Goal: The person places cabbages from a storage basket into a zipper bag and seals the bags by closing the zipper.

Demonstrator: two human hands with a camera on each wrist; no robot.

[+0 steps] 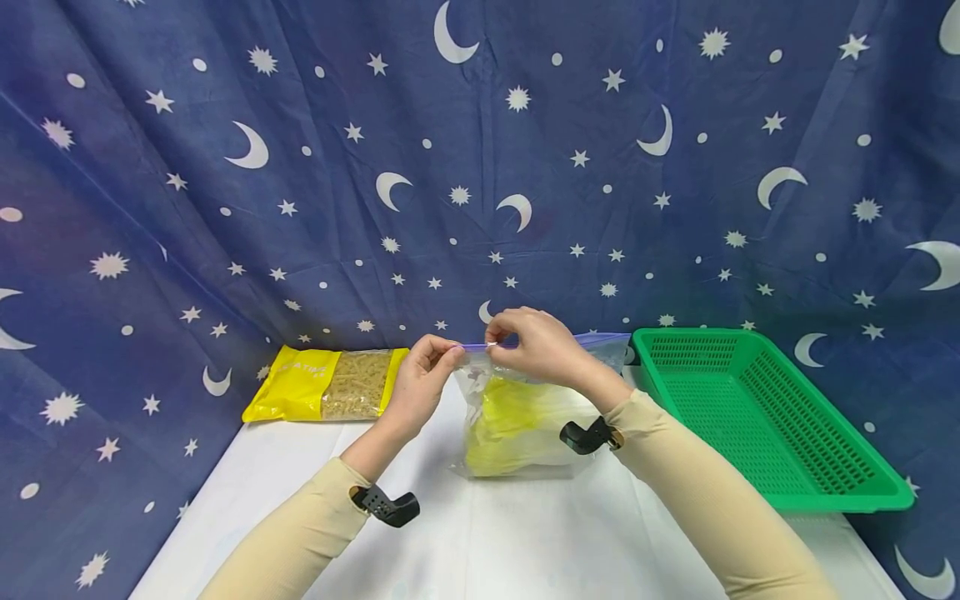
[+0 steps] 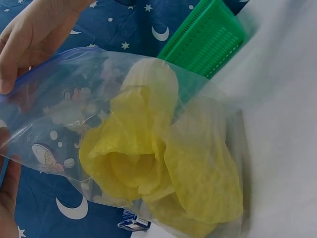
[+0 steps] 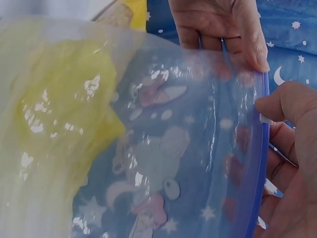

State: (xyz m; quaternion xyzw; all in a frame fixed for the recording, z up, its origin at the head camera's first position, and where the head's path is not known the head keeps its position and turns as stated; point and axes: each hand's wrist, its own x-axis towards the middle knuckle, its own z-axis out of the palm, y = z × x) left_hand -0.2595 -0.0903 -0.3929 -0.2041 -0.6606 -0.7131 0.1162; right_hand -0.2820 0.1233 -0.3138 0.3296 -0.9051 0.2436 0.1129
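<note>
A clear slider zip bag (image 1: 474, 371) with a purple top edge stands upright in front of me. Pale heads of napa cabbage (image 2: 133, 144), yellow at the leaf ends, lie inside its lower part. With thumb and fingers my left hand (image 1: 422, 379) pinches the bag's top left corner. Close to it along the edge, my right hand (image 1: 536, 346) pinches the white slider (image 3: 265, 119) between thumb and finger. Small cartoon prints (image 3: 148, 213) mark the film. From the right hand the purple edge runs on toward the bag's right corner.
To the left lies a yellow packet (image 1: 296, 383) with a window showing small tan pieces. A green plastic basket (image 1: 780, 392) sits at the right, close to the bag. White cloth (image 1: 480, 542) covers the table, and a blue star-and-moon curtain (image 1: 450, 125) hangs behind.
</note>
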